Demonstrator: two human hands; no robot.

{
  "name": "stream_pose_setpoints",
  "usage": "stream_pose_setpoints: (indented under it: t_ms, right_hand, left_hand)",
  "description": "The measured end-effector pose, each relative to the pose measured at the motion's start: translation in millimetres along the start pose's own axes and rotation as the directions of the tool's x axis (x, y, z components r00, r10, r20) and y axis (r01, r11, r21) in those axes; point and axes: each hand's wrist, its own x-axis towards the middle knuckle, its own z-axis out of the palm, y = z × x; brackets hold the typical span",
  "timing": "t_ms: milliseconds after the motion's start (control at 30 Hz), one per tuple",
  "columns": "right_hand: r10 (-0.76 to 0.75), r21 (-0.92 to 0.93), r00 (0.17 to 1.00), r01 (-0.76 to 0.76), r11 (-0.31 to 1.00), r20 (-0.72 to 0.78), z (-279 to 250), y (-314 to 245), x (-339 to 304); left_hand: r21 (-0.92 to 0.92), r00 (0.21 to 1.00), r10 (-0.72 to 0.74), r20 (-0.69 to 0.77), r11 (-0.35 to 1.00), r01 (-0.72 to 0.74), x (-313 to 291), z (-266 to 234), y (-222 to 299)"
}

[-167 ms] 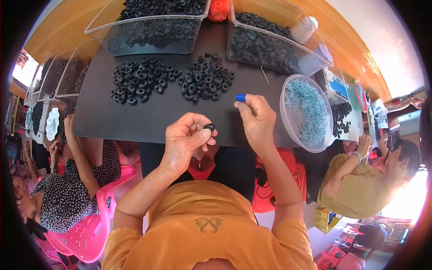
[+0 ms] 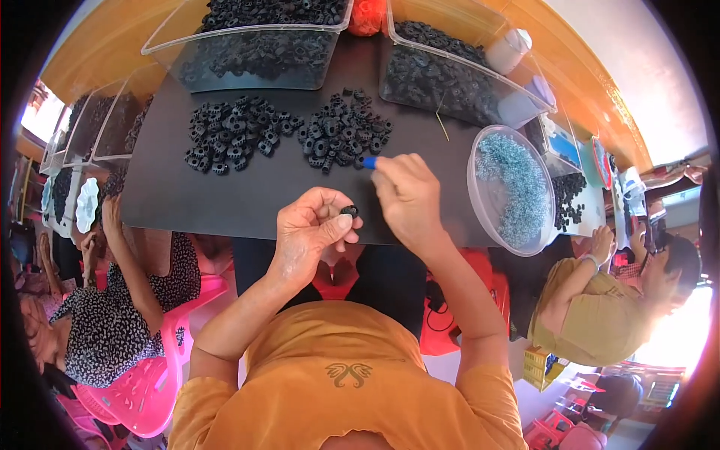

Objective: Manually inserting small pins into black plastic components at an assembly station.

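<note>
Near the table's front edge, my left hand (image 2: 304, 223) pinches a small round black plastic part (image 2: 349, 212) between thumb and fingers. My right hand (image 2: 409, 196) hovers to its right, apart from it, fingers curled and thumb bent toward the index finger. A blue finger cover (image 2: 369, 162) sits on that index fingertip, beside the pile. Whether anything tiny is in this pinch is too small to make out. Beyond my hands lie two touching heaps of black plastic parts, the left heap (image 2: 231, 135) and the right heap (image 2: 341, 135).
A round clear tub (image 2: 474, 184) of small pale-blue pieces (image 2: 517, 187) stands at right. Large clear bins, a left bin (image 2: 247, 28) and a right bin (image 2: 435, 52), hold more black parts behind the heaps. A thin stick (image 2: 442, 126) lies nearby. Other people sit left and right.
My right hand has moved left, away from the round tub and toward the right heap and my left hand. The left hand stays in place with the black part.
</note>
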Motion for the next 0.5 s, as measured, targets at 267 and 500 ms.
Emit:
stream_pose_setpoints:
  t_ms: [267, 500]
  right_hand:
    - [-0.133, -0.249, 0.985, 0.157, 0.956, 0.109, 33, 0, 13]
    - [-0.236, -0.291, 0.956, 0.279, 0.915, 0.172, 37, -3, 23]
  left_hand:
    - [-0.02, 1.0, 0.002, -0.018, 1.0, -0.002, 1, -3, 2]
    - [-0.047, 1.0, 0.023, -0.018, 0.999, -0.023, 3, -4, 1]
